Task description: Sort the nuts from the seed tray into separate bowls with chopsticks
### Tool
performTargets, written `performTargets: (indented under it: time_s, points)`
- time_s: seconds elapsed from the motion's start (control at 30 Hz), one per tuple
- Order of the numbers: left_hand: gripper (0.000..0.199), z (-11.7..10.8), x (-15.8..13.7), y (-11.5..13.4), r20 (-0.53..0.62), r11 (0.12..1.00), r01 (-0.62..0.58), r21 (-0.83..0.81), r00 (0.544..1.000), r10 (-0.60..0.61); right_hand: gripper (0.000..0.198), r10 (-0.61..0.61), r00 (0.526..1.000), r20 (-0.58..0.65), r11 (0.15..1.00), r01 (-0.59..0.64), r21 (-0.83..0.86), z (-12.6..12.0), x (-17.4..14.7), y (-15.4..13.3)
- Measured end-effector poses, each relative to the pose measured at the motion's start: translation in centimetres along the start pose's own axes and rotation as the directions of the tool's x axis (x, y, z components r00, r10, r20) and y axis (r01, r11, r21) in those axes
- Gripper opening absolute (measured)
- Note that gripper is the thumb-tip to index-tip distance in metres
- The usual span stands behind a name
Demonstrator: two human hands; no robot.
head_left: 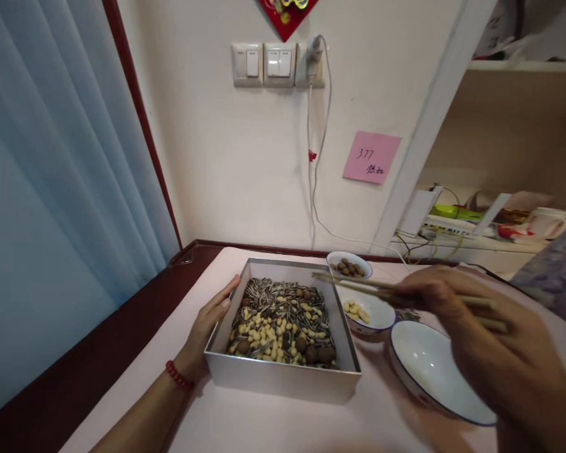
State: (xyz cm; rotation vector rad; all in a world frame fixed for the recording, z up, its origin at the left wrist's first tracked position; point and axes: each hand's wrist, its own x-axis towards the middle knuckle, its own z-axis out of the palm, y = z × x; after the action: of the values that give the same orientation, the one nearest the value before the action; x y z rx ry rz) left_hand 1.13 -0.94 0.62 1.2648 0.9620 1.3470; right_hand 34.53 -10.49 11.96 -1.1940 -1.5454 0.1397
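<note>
My left hand lies against the outer left wall of a square silver-grey box, fingers stretched out. Inside the box are striped sunflower seeds, peanuts and round brown nuts. A pair of chopsticks is gripped in my right hand. Their tips reach over the box's right rim and are blurred; I cannot tell whether they hold anything. Below the chopsticks stands a white bowl with several peanuts. Behind it, another bowl holds round brown nuts.
A larger white bowl stands partly behind my right hand. Some seeds show beside the bowls. A white cable hangs from the wall socket to the table. Shelves with assorted items stand at the right, a blue curtain at the left.
</note>
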Motion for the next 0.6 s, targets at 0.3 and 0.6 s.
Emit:
performTargets:
  time_s: [0.3, 0.6]
  points:
    - [0.054, -0.3, 0.2, -0.2, 0.004, 1.0, 0.007, 0.017, 1.0, -0.007, 0.035, 0.109, 0.944, -0.312, 0.923, -0.213, -0.321, -4.6, 1.5, 2.4]
    - [0.055, -0.1, 0.4, -0.2, 0.005, 1.0, 0.006, 0.008, 1.0, -0.006, 0.025, 0.09, 0.975, -0.203, 0.988, -0.062, 0.142, -1.3, 0.5, 0.7]
